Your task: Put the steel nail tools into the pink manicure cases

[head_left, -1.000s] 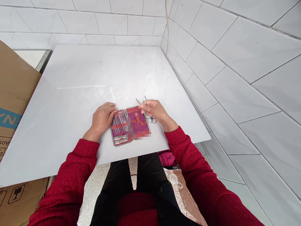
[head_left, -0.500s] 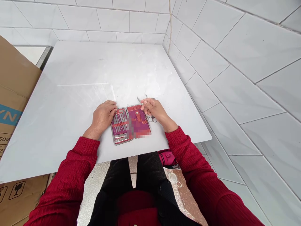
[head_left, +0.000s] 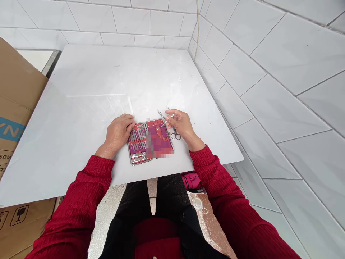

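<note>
An opened manicure case with a red and purple lining lies on the table. Its left half holds several slim metal tools under a red band, with nail clippers below them. My left hand is closed on the case's upper left edge. Between the fingertips of my right hand is a thin silver manicure tool, tilted over the right half; its exact kind is unclear. Small scissors lie beside the case. Pincer-like metal jaws show behind my right fingers, the rest hidden.
The white table meets tiled walls at the back and right. A cardboard box stands along the left side, and another carton is below the table. A cable runs down the wall corner.
My right hand has turned slightly and shifted a little to the right, so more of the thin silver tool shows. My left hand stays at the case edge.
</note>
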`<state>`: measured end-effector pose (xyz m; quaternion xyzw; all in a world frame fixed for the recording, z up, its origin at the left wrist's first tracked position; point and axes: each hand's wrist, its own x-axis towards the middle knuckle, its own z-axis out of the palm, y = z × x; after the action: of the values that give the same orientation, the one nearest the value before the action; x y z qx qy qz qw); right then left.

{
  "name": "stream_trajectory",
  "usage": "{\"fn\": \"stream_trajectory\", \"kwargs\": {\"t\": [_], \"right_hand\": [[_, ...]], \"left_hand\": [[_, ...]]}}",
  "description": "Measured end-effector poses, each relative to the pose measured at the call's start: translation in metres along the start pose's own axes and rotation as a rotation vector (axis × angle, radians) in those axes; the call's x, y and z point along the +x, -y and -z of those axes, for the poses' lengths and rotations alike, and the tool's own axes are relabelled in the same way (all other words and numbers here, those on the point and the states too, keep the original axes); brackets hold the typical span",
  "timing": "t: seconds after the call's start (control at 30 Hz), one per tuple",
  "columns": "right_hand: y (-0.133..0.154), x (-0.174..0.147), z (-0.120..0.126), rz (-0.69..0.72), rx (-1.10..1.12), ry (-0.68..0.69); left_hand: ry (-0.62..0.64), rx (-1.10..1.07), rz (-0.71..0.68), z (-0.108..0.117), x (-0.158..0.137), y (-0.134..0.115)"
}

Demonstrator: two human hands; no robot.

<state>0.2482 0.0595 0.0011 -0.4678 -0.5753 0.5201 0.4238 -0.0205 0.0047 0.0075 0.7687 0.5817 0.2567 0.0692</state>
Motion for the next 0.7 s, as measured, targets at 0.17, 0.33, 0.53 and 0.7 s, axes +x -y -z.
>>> {"fn": "stream_trajectory", "kwargs": {"t": [0.17,0.33,0.53,0.7], "right_hand": [[-0.005,-0.002,0.000,0.068,-0.013,0.002],[-0.002,-0.005,0.001,0.105,-0.072,0.014],[0.004,-0.008,-0.001,0.083,-0.108,0.030],[0.005,-0.008,-0.004,0.084,-0.067,0.035]], "left_hand": [[-0.012,-0.004,-0.024,0.000,0.000,0.000],[-0.012,-0.002,-0.021,-0.001,0.000,0.001],[-0.012,0.015,-0.027,-0.001,0.000,0.001],[-0.009,0.013,-0.027,-0.001,0.001,0.000]]}}
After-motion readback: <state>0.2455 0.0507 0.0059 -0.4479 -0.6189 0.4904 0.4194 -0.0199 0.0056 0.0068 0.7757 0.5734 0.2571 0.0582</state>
